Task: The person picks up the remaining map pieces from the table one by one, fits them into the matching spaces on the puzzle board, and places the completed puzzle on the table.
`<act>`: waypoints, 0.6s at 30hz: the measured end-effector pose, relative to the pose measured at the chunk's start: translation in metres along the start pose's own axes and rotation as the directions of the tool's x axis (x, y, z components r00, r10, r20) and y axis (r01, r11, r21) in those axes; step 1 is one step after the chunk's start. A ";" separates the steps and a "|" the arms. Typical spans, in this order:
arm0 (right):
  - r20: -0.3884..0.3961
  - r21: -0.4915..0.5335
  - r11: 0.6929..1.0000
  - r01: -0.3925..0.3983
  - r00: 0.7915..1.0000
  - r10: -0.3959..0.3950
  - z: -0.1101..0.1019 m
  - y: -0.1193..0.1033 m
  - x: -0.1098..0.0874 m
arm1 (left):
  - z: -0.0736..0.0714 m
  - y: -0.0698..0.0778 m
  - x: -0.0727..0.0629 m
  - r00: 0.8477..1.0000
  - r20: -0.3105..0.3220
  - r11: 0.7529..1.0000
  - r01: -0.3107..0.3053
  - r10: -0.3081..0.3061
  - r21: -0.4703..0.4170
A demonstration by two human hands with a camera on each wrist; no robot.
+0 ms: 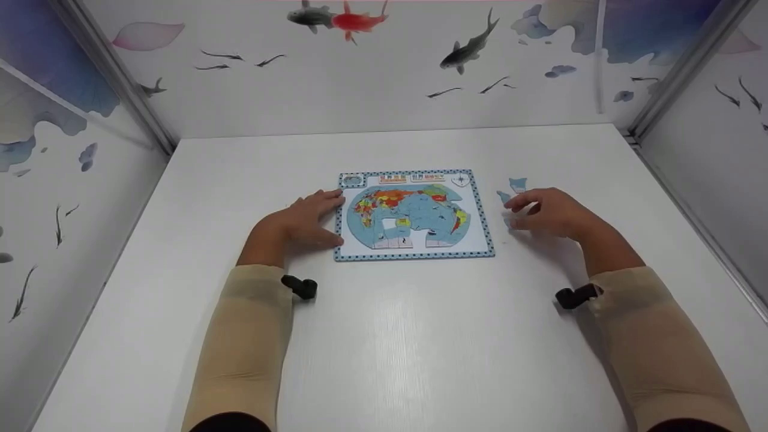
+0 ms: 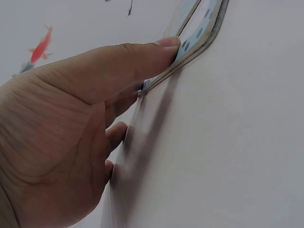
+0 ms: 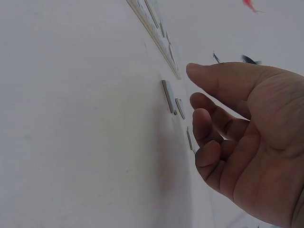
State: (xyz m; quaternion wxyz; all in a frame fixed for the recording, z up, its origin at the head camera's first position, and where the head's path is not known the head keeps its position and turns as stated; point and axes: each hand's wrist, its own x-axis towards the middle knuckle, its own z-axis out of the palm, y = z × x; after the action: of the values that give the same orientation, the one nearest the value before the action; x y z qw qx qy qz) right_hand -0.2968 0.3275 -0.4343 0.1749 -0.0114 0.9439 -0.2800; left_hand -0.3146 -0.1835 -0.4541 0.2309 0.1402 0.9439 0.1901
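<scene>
A world map jigsaw board (image 1: 483, 240) with a blue dotted border lies flat on the table, with white gaps in the lower part of its map. My left hand (image 1: 303, 219) rests at the board's left edge; in the left wrist view its thumb (image 2: 164, 52) lies on the border. To the right of the board, my right hand (image 1: 549, 213) hovers over loose puzzle pieces (image 1: 518, 184), its fingers loosely bent. In the right wrist view, thumb and fingers are apart with nothing between them, and several flat pieces (image 3: 167, 96) lie on the table beyond.
The white table (image 1: 384, 336) is bounded by a back panel (image 1: 384, 102) and side panels printed with fish and flowers. Small black devices (image 1: 302, 288) sit at both wrists, over beige sleeves (image 1: 246, 342).
</scene>
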 end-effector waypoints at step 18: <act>0.056 -0.033 0.999 -0.002 0.998 0.004 0.005 0.005 0.002 | 0.002 0.000 0.001 1.000 -0.012 1.000 -0.007 0.007 0.020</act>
State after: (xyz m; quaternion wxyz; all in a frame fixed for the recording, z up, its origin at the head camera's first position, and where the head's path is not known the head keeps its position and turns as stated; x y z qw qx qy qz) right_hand -0.2970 0.3285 -0.4411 0.2014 -0.0208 0.9431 -0.2639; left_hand -0.3143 -0.1824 -0.4557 0.2232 0.1446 0.9466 0.1824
